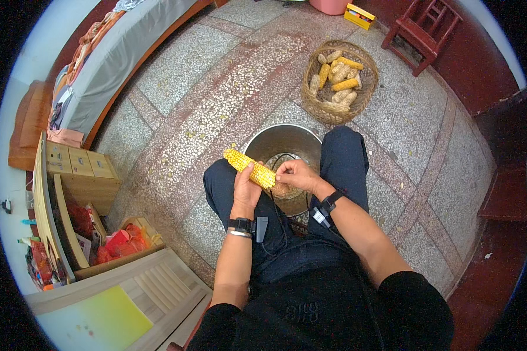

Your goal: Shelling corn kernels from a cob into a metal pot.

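My left hand [246, 188] holds an ear of yellow corn [248, 168] at a slant, its thumb laid across the kernels. At the ear's lower right end, the bent fingers and thumb of my right hand [299, 176] are pinched together against the kernels. Whether a loose kernel is between those fingertips is too small to tell. Both hands are above a round metal pot [285, 139] that stands between my knees. Loose kernels [283, 190] lie in its bottom, partly hidden by my hands and dark cables.
Beyond the pot, a woven basket [308, 98] holds several yellow ears and pale cobs. A red wooden chair [421, 33], a yellow box [359, 16] and a pink tub [329, 5] stand farther back. At left are a bed [114, 57] and a wooden cabinet [81, 184] with open drawers.
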A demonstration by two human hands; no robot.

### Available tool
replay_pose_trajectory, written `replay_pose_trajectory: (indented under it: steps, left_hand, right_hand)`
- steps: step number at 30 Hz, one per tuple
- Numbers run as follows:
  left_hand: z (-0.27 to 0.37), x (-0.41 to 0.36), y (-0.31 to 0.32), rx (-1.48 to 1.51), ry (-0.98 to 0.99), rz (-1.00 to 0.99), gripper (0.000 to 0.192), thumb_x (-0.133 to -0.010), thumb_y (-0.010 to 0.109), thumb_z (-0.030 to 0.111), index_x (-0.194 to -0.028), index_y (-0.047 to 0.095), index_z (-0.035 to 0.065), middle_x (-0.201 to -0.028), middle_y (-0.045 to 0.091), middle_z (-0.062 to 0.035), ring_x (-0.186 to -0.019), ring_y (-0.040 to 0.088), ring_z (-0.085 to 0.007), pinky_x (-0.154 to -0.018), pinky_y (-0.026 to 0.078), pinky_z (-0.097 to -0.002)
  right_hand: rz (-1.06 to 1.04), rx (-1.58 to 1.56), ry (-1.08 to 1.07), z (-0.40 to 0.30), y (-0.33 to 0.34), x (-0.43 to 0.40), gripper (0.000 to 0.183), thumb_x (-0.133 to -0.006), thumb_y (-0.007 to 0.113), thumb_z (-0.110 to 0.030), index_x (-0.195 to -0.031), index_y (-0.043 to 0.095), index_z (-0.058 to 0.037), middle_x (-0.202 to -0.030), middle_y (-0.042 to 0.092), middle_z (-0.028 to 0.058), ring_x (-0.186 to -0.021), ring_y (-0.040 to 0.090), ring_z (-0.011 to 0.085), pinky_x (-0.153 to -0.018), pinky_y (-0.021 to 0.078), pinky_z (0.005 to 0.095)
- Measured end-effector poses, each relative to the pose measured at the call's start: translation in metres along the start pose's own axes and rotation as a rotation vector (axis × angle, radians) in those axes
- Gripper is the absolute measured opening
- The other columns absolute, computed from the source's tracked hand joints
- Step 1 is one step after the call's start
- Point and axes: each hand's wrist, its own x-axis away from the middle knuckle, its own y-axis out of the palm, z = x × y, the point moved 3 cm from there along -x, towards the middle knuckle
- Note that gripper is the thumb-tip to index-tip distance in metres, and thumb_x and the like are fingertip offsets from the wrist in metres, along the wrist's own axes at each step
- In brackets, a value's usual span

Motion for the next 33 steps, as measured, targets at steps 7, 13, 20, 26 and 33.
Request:
replay_pose_trajectory:
  steps: [7, 13, 20, 26, 33]
  left_hand:
    - [0.0, 0.002, 0.004, 0.01, -0.027, -0.003, 0.025, -0.085, 0.056, 0.019, -0.103, 0.05, 0.0035, -0.096, 0.058, -0.013, -0.093, 0.055, -0.0272, -0.086, 0.044, -0.0405]
    - [0.0, 0.002, 0.002, 0.006, -0.026, 0.006, 0.026, -0.084, 0.057, 0.019, -0.104, 0.05, 0.0031, -0.097, 0.058, -0.0134, -0.094, 0.055, -0.0275, -0.087, 0.044, -0.0408]
    - [0.0, 0.002, 0.004, 0.075, -0.063, -0.013, 0.03, -0.083, 0.058, 0.02, -0.105, 0.047, 0.0025, -0.098, 0.056, -0.0133, -0.095, 0.053, -0.0274, -0.088, 0.043, -0.0407]
    - [0.002, 0.003, 0.006, 0.04, -0.033, -0.003, 0.027, -0.084, 0.057, 0.018, -0.104, 0.049, 0.0023, -0.097, 0.057, -0.0132, -0.094, 0.054, -0.0272, -0.089, 0.043, -0.0403]
    - [0.003, 0.006, 0.009, 0.032, -0.037, 0.003, 0.026, -0.084, 0.057, 0.018, -0.104, 0.049, 0.0024, -0.097, 0.057, -0.0131, -0.094, 0.054, -0.027, -0.088, 0.043, -0.04]
  right_hand:
    - [-0.025, 0.031, -0.033, 0.001, -0.001, -0.001, 0.006, -0.073, 0.065, -0.006, -0.074, 0.06, -0.0028, -0.072, 0.059, -0.0007, -0.066, 0.053, 0.0061, -0.061, 0.0439, 0.022]
    - [-0.025, 0.076, -0.058, -0.001, 0.001, -0.001, 0.005, -0.072, 0.063, -0.003, -0.073, 0.058, -0.0028, -0.073, 0.058, -0.0015, -0.067, 0.053, 0.0054, -0.061, 0.0435, 0.0213]
    - [-0.027, -0.088, -0.096, 0.005, -0.002, -0.004, 0.005, -0.069, 0.062, -0.007, -0.069, 0.058, -0.0037, -0.07, 0.059, -0.0006, -0.065, 0.053, 0.0079, -0.061, 0.0438, 0.0239]
    - [0.102, 0.306, 0.037, 0.021, -0.008, -0.007, 0.004, -0.068, 0.061, -0.004, -0.067, 0.057, -0.0036, -0.064, 0.056, -0.0006, -0.06, 0.05, 0.0075, -0.054, 0.0415, 0.024]
    - [0.153, 0.366, 0.01, 0.031, -0.01, -0.008, 0.008, -0.063, 0.063, -0.01, -0.067, 0.061, -0.0033, -0.065, 0.061, 0.0071, -0.058, 0.056, 0.015, -0.056, 0.0448, 0.0299]
